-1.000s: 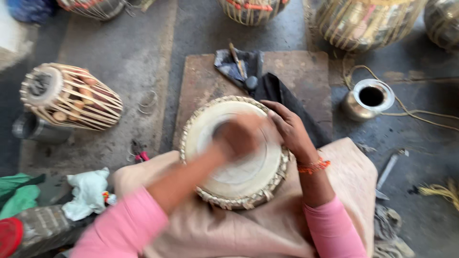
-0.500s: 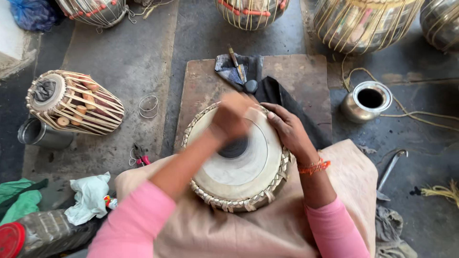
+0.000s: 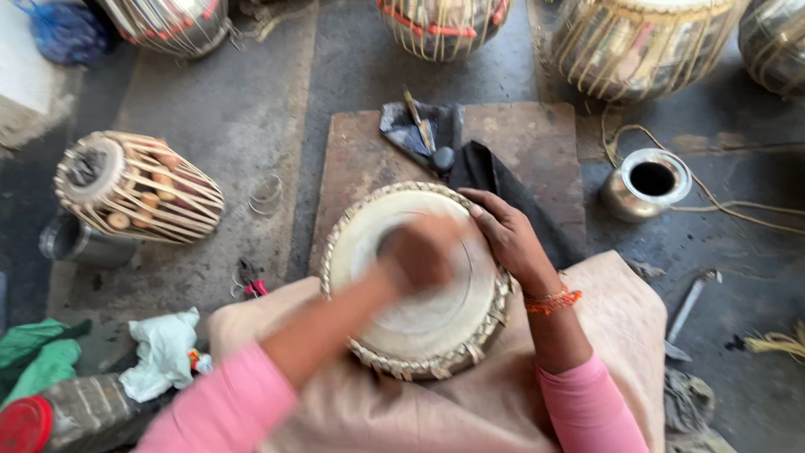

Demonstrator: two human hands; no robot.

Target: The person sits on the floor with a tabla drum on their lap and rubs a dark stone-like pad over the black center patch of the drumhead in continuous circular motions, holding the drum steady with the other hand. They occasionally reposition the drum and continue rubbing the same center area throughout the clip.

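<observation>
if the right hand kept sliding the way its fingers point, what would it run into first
Probably the black cloth just past the drum's far rim; the right hand points up-left toward it. Beyond lies a small round stone, though depth is unclear.

Count: 6 drums – 1 in lap [image 3: 419, 310], 1 on its side [image 3: 138, 189], 4 along top edge [image 3: 168, 21] [image 3: 453, 25] [image 3: 637, 42] [image 3: 776, 42]. 1 steel pot [image 3: 646, 184]. 1 metal cup [image 3: 71, 239]. 2 hands [image 3: 419, 252] [image 3: 507, 235]. 1 white rag [image 3: 163, 352].

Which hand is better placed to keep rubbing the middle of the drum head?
Left. The left hand lies over the drum head centre, while the right hand grips the rim.
</observation>
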